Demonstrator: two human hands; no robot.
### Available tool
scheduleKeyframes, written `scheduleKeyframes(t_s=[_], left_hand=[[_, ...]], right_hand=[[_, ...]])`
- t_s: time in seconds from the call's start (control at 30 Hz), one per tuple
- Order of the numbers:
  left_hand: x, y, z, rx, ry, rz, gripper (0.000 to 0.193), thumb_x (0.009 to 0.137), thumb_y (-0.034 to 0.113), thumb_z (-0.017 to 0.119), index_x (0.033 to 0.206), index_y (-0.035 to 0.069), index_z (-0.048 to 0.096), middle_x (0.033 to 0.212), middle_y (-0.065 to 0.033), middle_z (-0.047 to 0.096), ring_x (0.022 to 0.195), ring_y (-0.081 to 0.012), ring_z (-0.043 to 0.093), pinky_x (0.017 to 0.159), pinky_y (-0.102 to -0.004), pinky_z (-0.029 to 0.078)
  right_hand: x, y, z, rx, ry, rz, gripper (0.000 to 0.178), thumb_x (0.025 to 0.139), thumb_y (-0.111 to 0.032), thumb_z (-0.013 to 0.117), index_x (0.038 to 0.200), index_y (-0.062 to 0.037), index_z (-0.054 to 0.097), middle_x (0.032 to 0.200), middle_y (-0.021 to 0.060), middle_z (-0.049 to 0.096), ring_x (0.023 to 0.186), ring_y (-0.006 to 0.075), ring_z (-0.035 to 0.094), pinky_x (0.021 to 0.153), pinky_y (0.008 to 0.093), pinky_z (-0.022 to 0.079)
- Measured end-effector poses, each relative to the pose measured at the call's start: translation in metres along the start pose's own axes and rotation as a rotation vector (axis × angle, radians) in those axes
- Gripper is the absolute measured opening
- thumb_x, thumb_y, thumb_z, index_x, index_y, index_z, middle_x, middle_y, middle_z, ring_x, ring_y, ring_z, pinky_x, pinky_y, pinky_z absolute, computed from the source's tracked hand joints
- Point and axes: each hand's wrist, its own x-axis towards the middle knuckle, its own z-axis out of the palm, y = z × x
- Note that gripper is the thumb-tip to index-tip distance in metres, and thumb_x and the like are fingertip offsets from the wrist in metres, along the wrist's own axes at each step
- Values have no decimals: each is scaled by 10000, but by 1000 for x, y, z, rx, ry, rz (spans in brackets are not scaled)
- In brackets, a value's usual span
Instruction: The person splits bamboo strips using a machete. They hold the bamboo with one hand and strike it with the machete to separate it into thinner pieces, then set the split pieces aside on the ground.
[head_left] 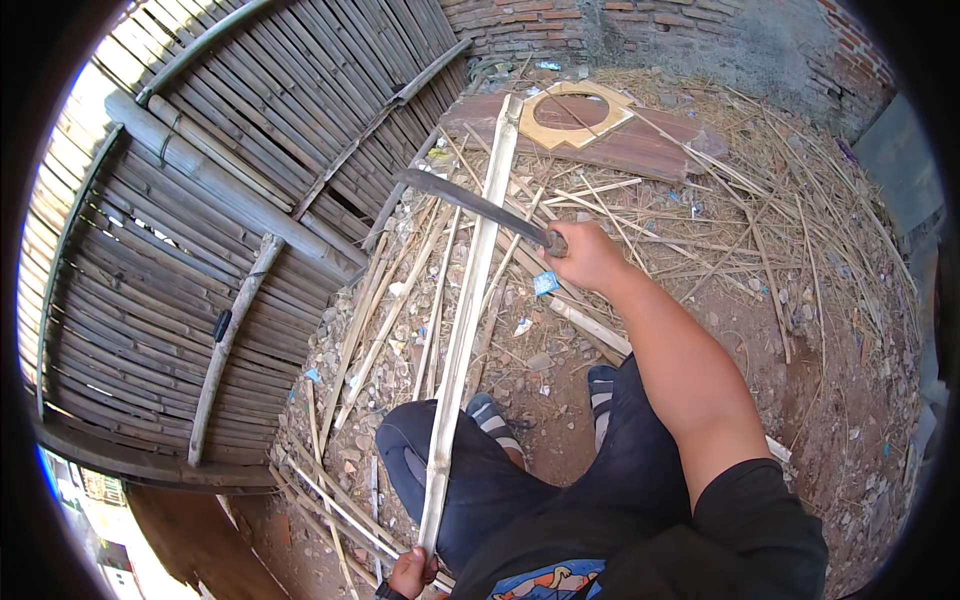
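A long split strip of bamboo (465, 330) slants from beside my left hip, across my left thigh, up toward the far boards. Low in the picture, my left hand (410, 573) is closed around its near end, with the thumb along the edge. My right hand (585, 255) grips the dark handle of a machete (470, 203). The machete's long blade points left and crosses over the strip in its far half; whether blade and bamboo touch I cannot tell. The inner face of the strip looks pale, with a few node ridges.
A bamboo slat wall (150, 300) closes off the left side, and a brick wall (640, 40) stands behind. Brown boards (650, 150) bear a yellow frame with a round hole (575, 115). Cut bamboo strips (400, 300), straw and a blue wrapper (546, 283) litter the dirt ground.
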Motion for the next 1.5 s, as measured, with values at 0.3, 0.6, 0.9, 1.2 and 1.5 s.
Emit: scheduleKeyframes(t_s=[0.3, 0.6, 0.9, 1.2, 1.5], left_hand=[[-11, -16, 8, 30, 173, 28, 659, 1007, 598, 390, 774, 10, 574, 540, -27, 448, 450, -127, 388, 457, -276, 302], [-12, 6, 52, 250, 386, 255, 625, 1033, 517, 399, 692, 26, 580, 521, 5, 464, 462, -107, 405, 465, -290, 300], [-18, 25, 84, 673, 772, 403, 557, 1004, 451, 476, 667, 15, 560, 489, -122, 478, 450, -233, 504, 459, -397, 345], [-12, 5, 73, 730, 733, 437, 534, 1003, 427, 483, 666, 16, 528, 498, -145, 463, 439, -278, 485, 452, -419, 323], [-7, -7, 56, 727, 654, 437, 533, 1010, 425, 470, 687, 7, 546, 499, -138, 466, 439, -262, 483, 452, -409, 324]], right_hand=[[-2, -26, 2, -142, -198, -61, 169, 748, -155, 691, 894, -79, 653, 767, 150, 673, 798, 363, 679, 721, 455, 534], [-23, -56, -26, -234, -373, -137, 260, 731, -151, 690, 987, -104, 685, 805, 166, 678, 835, 368, 676, 735, 472, 528], [-3, -8, -57, -65, -251, 224, 224, 752, -196, 695, 954, -100, 708, 853, 158, 700, 827, 340, 682, 726, 443, 523], [-15, -34, -54, -79, -624, -41, 356, 754, -281, 798, 1012, -56, 699, 854, 171, 697, 792, 319, 665, 744, 422, 507], [-20, -38, -32, -41, -548, -89, 363, 750, -262, 781, 1029, -54, 679, 881, 187, 691, 843, 350, 672, 751, 440, 508]])
